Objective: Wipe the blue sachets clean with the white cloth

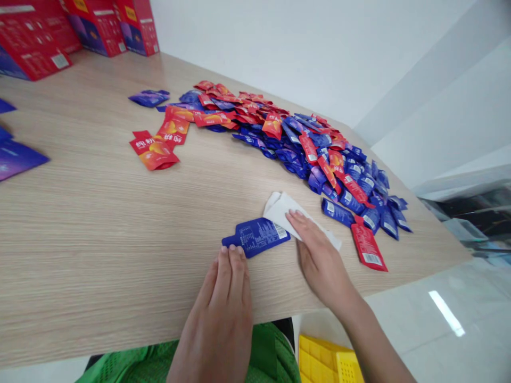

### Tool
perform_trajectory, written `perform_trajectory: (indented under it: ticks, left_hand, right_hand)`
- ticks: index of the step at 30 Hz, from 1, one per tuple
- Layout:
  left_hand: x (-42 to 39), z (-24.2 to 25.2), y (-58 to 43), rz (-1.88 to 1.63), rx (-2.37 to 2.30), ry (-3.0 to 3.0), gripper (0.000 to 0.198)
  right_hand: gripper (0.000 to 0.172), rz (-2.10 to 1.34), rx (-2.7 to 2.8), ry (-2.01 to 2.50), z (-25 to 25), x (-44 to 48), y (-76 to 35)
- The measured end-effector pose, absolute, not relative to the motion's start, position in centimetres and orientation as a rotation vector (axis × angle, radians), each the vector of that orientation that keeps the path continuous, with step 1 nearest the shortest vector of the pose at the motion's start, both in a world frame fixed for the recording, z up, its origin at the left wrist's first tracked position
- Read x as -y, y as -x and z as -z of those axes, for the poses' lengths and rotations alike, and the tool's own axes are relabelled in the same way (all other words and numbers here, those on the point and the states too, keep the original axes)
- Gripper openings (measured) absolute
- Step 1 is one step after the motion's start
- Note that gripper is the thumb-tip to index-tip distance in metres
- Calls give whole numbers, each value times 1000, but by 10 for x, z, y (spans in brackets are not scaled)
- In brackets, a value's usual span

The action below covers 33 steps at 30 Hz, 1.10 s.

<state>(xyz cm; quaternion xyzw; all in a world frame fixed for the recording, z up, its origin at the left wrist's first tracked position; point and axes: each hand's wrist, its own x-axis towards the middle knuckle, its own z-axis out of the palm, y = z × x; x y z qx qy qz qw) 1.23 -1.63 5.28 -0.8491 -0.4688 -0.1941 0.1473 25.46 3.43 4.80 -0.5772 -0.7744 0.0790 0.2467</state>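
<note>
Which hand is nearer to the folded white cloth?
Right: the right hand lies on the white cloth. The left hand is apart from it, at the narrow end of the blue pouch.

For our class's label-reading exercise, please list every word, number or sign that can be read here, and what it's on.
"纯": on the front red pouch at left; the large character beside it is uncertain.
Too small to read: print and barcode digits on the blue pouch at the left hand's fingertips.
Too small or blurred: print on the red boxes and heaped pouches.
</note>
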Motion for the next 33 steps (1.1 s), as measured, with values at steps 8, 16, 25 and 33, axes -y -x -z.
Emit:
perform_trajectory:
  ticks: [8, 16, 25, 33]
  left_hand:
    - [16, -46, -15, 463, 1317, 2418, 53]
    - [15, -52, -12, 506, 1298, 2427, 54]
    - [17, -48, -17, 567, 1362, 2412, 53]
    - [17, -48, -13, 584, 1342, 2430, 54]
  right_hand:
    - [64, -370, 2092, 1384, -65, -14, -215]
    - [60, -247, 2120, 1527, -51, -33, -245]
    - [63, -363, 2084, 1391, -65, -20, -216]
    - [56, -172, 2105, 1616, -48, -38, -251]
